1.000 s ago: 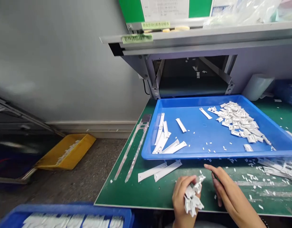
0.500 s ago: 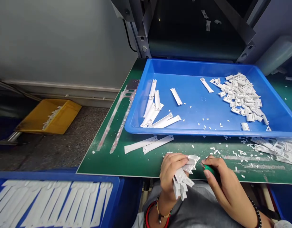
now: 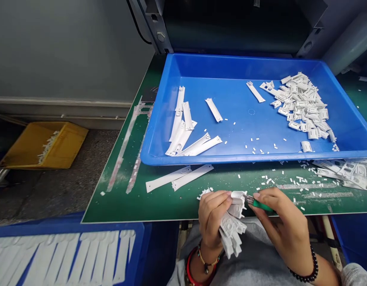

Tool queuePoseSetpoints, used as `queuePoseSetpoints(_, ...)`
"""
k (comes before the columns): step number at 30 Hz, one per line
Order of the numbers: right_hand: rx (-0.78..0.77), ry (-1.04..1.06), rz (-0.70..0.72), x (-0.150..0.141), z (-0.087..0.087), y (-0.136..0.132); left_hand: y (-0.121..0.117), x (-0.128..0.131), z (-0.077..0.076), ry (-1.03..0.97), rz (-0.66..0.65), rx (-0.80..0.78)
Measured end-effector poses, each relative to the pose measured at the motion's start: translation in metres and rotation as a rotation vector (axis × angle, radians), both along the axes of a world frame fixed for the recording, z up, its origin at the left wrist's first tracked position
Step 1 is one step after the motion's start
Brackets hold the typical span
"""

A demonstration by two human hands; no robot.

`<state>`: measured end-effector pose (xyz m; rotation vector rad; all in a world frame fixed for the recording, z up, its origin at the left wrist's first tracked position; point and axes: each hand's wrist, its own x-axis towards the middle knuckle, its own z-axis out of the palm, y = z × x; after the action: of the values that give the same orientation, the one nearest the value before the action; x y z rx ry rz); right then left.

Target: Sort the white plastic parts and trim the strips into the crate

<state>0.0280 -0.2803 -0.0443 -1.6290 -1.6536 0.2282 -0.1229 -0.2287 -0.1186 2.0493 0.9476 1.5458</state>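
Relative to the earlier frame, the green-handled tool (image 3: pixel 261 205) has closed the gap to the held bunch, and its metal tip now lies at the upper end of the bunch. The view has also shifted; the pieces in the tray keep their arrangement.

The left hand (image 3: pixel 212 212), at the worktop's near edge, is curled closed around a bunch of white plastic strips (image 3: pixel 231 234), which fan downward past that edge. The right hand (image 3: pixel 287 230) grips the tool narrowly, thumb and index finger near its metal end. Contact between tip and plastic is too fine to confirm.

The blue tray (image 3: pixel 249 159) lies across the green worktop (image 3: pixel 126 210). Short white clips (image 3: pixel 305 103) are heaped toward its right edge, and longer strips (image 3: pixel 180 139) lie near its left edge. Two flat strips (image 3: pixel 168 178) rest on the worktop between the tray's near-left corner and the worktop's near edge; perforated white parts (image 3: pixel 354 171) are piled off the tray's near-right corner.

For sound execution, the left fingers should pinch the uppermost strip close to the worked end, so that it does not flex; the tool should meet it squarely, in small, controlled strokes, with its tip directed away from the left fingertips.
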Motion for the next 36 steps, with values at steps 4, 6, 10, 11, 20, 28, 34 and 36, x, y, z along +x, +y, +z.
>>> queuePoseSetpoints(4,0.025,-0.030,-0.122,0.003,0.004,0.003,0.000,-0.001,-0.004,0.012,0.009,0.005)
queuePoseSetpoints(6,0.019,-0.011,-0.136,0.004,0.006,0.004,0.001,-0.001,-0.005,0.009,0.002,0.006)
queuePoseSetpoints(10,-0.048,-0.010,-0.063,0.006,0.006,0.007,0.002,-0.002,-0.002,0.000,-0.013,0.000)
queuePoseSetpoints(11,-0.058,-0.021,-0.068,0.006,0.006,0.007,0.002,-0.001,-0.001,-0.002,-0.018,0.003)
queuePoseSetpoints(20,-0.082,-0.126,0.105,0.002,0.026,0.007,0.005,0.002,0.007,-0.035,-0.044,0.014)
queuePoseSetpoints(28,-0.155,-0.237,0.203,0.008,0.029,0.019,0.003,0.003,0.001,-0.049,-0.049,0.034)
queuePoseSetpoints(34,-0.201,-0.332,0.263,0.016,0.034,0.025,0.006,0.004,0.009,0.004,-0.060,0.071)
queuePoseSetpoints(36,-0.179,-0.374,0.246,0.016,0.035,0.024,0.006,0.004,0.012,0.029,-0.054,0.070)
